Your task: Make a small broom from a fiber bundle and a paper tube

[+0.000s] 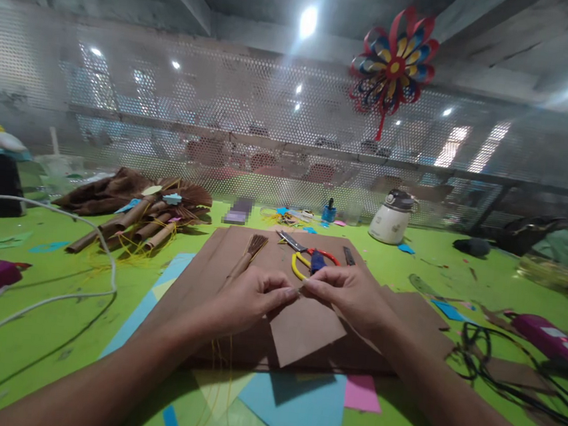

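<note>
A square piece of brown paper (305, 335) hangs tilted below my fingers, over a larger brown sheet. My left hand (258, 296) pinches its upper edge near one corner. Close beside it, my right hand (349, 294) is closed at the same edge, thumb against fingertips. What lies exactly between the fingertips is partly hidden. Just beyond my hands are scissors (302, 258) with yellow and red handles, their blades pointing away to the left. Behind my left hand lies a rolled brown paper piece (247, 256) with a fringed, brush-like end.
Rolled brown paper pieces (135, 219) with yellow strings are heaped at the back left. A white bottle (391, 217) stands at the back right. Black cable (476, 355) coils at the right, and a white cable (115, 264) loops at the left. Coloured paper (304, 416) lies in front.
</note>
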`<state>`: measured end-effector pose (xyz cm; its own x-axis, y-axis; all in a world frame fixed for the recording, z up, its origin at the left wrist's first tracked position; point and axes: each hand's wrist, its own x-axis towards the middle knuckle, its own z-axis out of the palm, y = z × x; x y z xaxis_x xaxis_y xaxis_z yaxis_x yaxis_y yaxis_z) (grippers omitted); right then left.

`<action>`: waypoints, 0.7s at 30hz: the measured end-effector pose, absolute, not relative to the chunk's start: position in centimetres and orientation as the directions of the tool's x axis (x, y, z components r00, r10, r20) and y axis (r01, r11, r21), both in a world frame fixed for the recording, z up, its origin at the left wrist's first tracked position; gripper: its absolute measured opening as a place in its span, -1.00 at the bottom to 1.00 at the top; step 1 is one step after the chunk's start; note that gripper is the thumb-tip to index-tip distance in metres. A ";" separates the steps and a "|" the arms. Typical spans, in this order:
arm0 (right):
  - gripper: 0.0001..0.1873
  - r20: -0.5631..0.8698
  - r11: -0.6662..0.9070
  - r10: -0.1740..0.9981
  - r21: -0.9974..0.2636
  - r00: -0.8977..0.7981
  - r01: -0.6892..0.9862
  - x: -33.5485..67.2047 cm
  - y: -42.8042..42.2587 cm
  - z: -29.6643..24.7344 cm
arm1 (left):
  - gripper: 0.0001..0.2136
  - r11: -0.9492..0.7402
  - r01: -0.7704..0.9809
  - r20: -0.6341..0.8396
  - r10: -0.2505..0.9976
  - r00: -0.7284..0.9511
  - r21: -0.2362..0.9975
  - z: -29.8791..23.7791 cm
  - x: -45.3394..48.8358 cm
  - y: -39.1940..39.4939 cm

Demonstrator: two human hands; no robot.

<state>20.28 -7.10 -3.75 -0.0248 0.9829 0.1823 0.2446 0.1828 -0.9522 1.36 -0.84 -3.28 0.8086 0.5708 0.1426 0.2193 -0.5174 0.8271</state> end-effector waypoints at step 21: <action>-0.53 0.038 0.040 0.999 -0.998 -0.026 0.056 20.0 -7.2 -3.3 | -0.65 -0.448 0.208 0.111 0.587 0.802 0.869 -3.2 1.4 -0.8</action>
<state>20.01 -7.24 -3.32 -0.0264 0.9989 0.0381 0.0560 0.0395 -0.9976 1.37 -0.76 -3.19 0.8022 0.5866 0.1110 0.2076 -0.4484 0.8694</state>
